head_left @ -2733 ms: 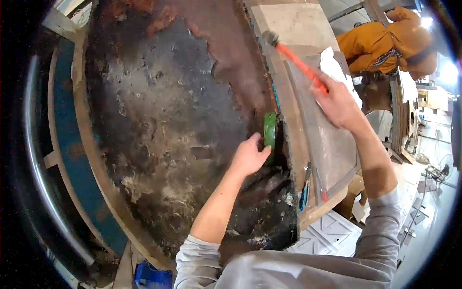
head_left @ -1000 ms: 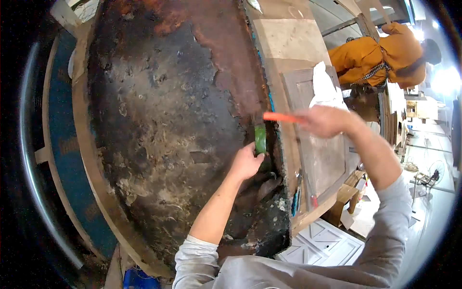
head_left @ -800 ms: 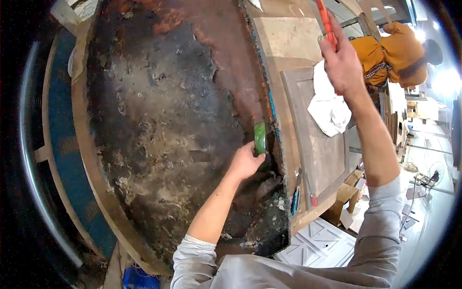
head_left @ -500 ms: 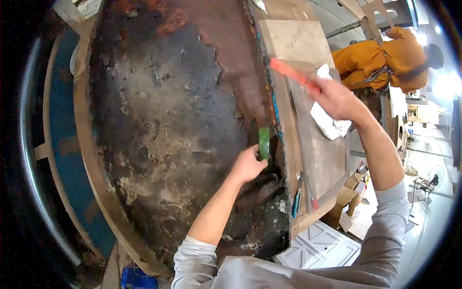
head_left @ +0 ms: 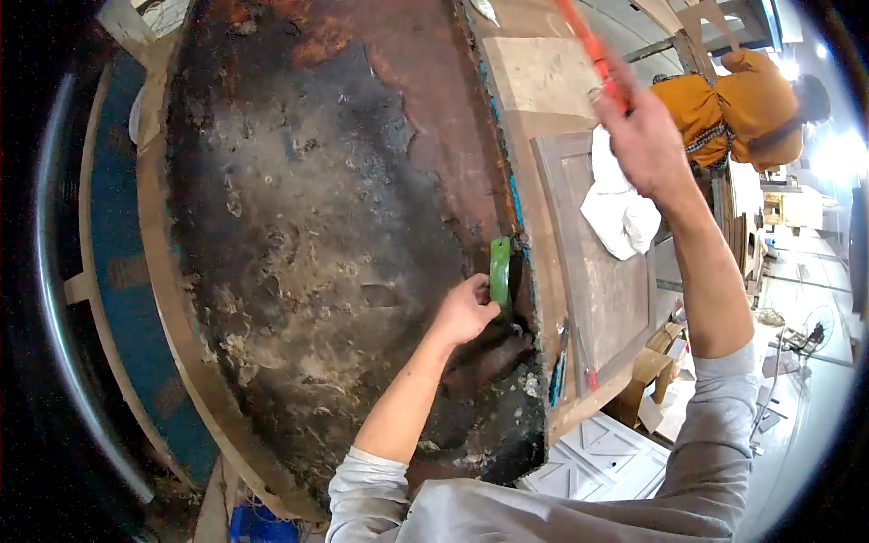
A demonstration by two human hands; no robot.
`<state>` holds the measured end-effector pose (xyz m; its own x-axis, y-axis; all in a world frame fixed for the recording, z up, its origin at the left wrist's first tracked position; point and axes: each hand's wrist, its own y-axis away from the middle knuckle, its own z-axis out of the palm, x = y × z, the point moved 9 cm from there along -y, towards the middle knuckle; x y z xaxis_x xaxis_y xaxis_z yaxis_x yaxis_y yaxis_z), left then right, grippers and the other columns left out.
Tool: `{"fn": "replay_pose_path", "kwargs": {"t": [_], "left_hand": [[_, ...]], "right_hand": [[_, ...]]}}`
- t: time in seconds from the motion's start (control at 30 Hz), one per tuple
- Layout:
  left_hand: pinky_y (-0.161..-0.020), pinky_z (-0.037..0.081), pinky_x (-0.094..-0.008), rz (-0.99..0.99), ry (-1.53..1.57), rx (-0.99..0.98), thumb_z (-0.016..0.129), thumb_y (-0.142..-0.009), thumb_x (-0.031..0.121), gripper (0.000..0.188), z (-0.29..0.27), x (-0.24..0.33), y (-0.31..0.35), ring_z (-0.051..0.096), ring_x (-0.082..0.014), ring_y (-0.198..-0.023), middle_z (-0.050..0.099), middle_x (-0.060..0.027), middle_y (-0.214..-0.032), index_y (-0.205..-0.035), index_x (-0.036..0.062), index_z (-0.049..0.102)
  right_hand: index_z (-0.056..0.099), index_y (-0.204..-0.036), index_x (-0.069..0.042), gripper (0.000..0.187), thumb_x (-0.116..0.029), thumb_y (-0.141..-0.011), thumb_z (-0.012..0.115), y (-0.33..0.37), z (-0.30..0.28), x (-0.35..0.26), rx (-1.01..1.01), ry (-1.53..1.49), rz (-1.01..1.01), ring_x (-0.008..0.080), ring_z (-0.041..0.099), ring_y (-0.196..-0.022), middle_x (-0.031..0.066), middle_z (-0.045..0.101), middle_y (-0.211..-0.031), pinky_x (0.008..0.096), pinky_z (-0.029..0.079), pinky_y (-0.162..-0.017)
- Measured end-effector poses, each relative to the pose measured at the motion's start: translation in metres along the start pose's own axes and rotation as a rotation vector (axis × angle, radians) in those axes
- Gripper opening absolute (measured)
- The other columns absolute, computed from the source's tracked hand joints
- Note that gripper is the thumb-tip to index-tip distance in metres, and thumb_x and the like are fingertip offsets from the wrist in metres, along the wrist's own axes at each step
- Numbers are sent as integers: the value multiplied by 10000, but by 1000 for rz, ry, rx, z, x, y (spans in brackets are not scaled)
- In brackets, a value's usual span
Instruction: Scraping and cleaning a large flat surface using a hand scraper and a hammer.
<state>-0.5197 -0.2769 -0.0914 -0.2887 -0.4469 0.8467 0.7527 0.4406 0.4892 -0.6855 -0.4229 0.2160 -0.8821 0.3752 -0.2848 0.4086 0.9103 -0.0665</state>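
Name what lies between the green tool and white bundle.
In the head view: the dark slab's rough edge, a strip of brown board, then part of the framed panel.

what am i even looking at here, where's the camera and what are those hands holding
There's no machine: these are a person's bare hands, seen from a wide camera worn on the head, looking down, so straight edges bend. The left hand holds a green strip over a dark, rough surface. The right hand grips a red-orange handle; its far end is out of view. Right of that surface, a white cloth lies on a framed panel.
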Motion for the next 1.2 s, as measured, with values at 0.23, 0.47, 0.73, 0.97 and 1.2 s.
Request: {"fn": "replay_pose_path", "kwargs": {"t": [0.23, 0.47, 0.73, 0.97, 1.2], "left_hand": [[-953, 456, -322, 11, 462, -150, 538, -811, -72, 479, 29, -12, -6, 604, -202, -1086, 635, -124, -1129, -1250, -19, 355], [-975, 455, -312, 2, 367, -260, 553, -783, -62, 441, 27, -5, 2, 611, -185, -1081, 649, -99, -1122, -1221, -27, 524], [-939, 456, -288, -11, 246, -207, 557, -785, -36, 441, 18, 0, 1, 613, -155, -1047, 662, -72, -1123, -1225, -15, 555], [-937, 456, -286, -20, 267, -179, 563, -783, -31, 437, 13, -8, 6, 609, -147, -1051, 662, -57, -1118, -1219, -3, 562], [-966, 448, -294, -25, 243, -187, 538, -783, -55, 438, 23, 1, 9, 609, -168, -1074, 657, -82, -1141, -1219, -15, 550]], "right_hand": [[503, -1359, -89, 456, -191, -916, 541, 137, 110, 65, -1014, 282, 6, 362, 663, -900, 246, 652, -1007, 426, 494, -816], [485, -1356, -68, 422, -186, -952, 526, 30, 12, 30, -24, 5, -32, 387, 592, -1058, 245, 623, -1129, 383, 461, -913], [531, -1303, -76, 397, -223, -937, 492, 77, 78, 29, -1090, 286, -28, 412, 626, -982, 238, 658, -1021, 474, 482, -868], [547, -1261, -36, 391, -251, -939, 487, 57, 63, 58, -517, 221, 282, 416, 626, -997, 261, 656, -1020, 478, 463, -884], [487, -1350, -45, 430, -222, -959, 515, 39, 41, 53, -558, 194, 26, 237, 611, -751, 170, 650, -919, 362, 484, -698]]}}
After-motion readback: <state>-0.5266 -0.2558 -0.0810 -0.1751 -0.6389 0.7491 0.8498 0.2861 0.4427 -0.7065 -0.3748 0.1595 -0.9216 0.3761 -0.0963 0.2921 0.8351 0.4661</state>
